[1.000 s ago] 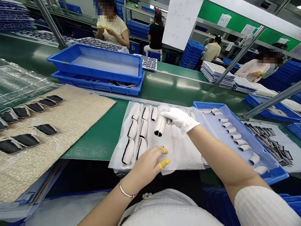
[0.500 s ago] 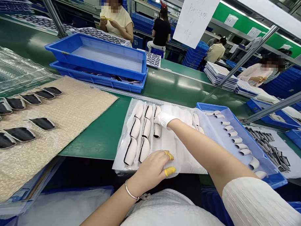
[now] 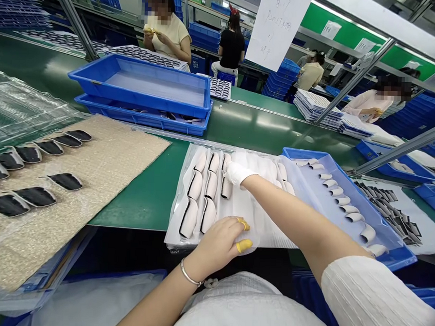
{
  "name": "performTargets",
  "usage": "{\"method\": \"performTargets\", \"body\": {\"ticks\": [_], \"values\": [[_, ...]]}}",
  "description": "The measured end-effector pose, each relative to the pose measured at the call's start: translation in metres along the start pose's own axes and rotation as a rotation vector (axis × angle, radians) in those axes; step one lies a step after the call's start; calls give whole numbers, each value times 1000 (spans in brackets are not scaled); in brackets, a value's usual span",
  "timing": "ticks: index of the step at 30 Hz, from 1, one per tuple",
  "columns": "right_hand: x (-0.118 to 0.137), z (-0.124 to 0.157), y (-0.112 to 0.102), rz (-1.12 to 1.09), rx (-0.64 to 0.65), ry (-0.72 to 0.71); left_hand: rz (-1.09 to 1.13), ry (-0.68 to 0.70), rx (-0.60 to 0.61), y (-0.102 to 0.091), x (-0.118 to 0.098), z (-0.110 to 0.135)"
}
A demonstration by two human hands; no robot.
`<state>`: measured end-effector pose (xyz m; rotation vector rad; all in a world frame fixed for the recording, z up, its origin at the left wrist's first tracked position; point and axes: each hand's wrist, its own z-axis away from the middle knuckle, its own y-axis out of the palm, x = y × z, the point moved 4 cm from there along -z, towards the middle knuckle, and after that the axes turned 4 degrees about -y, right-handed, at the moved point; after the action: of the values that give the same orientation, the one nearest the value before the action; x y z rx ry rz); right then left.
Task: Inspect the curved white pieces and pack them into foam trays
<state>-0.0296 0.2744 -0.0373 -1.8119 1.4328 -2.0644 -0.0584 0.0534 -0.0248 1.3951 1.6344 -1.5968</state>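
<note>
My right hand (image 3: 238,173), in a white glove, reaches into the third column of a tray (image 3: 173,230) lined with white sheeting. Its fingers are closed at a curved white piece (image 3: 226,188) with a dark edge; the glove hides part of the grip. Nearer to me, my left hand (image 3: 224,241) lies over the tray's front part, thumb and forefinger apart, with yellow finger cots on. It touches the thin white sheet and holds nothing that I can see. Left of it stand more curved white pieces (image 3: 189,218) in columns, and others are partly covered to the right.
A blue tray (image 3: 404,264) on the right bears a row of similar curved pieces. Two stacked blue trays (image 3: 134,91) stand behind. Dark curved pieces (image 3: 36,196) lie on a bubble-wrap-covered board (image 3: 114,152) at left. Slanted metal posts (image 3: 363,75) cross the view; several people sit beyond.
Both hands keep nearly the same places. The view has shifted slightly; the right hand stays at the third column.
</note>
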Motion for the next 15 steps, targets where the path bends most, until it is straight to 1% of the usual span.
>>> {"method": "performTargets", "body": {"ticks": [2, 4, 7, 9, 11, 13, 15], "values": [[2, 5, 4, 92, -63, 99, -1, -21, 16, 1, 1, -1], [6, 14, 3, 182, -149, 203, -4, -57, 24, 1, 4, 0], [12, 30, -11, 267, -259, 304, -43, -96, 1, 1, 13, 0], [16, 43, -27, 294, -314, 326, -155, -68, 6, 1, 22, -1], [19, 61, -48, 266, -366, 303, -278, -7, 0, 0, 31, -1], [23, 84, -71, 198, -426, 255, -379, 41, -11, -1, 39, 0], [22, 112, -98, 148, -514, 216, -439, 79, -22, -3, 46, 1]]}}
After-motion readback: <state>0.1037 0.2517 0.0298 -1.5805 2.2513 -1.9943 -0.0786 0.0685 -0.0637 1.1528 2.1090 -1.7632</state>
